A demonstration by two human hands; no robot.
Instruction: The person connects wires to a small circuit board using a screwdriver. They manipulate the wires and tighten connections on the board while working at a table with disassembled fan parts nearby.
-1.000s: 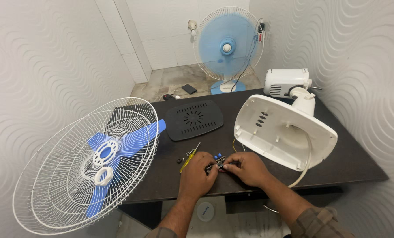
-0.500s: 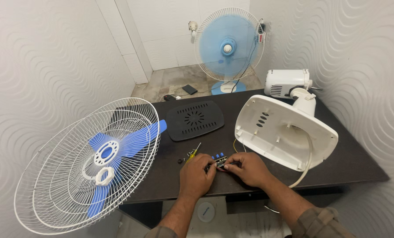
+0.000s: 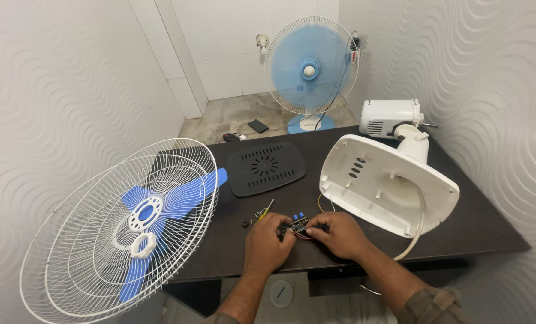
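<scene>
Both hands, the left hand and right hand, are pinching a small dark circuit board with blue parts at the near edge of the dark desk, fingers closed around it. The white upturned fan base is lying just right; a black vented cover plate and white wire fan guard with blue blades are flanking left.

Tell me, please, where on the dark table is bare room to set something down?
Bare patches on the dark table: right of the white upturned fan base, and between it and the black vented plastic cover. The front edge is crowded: both hands, left hand and right hand, hold a small circuit board.
</scene>
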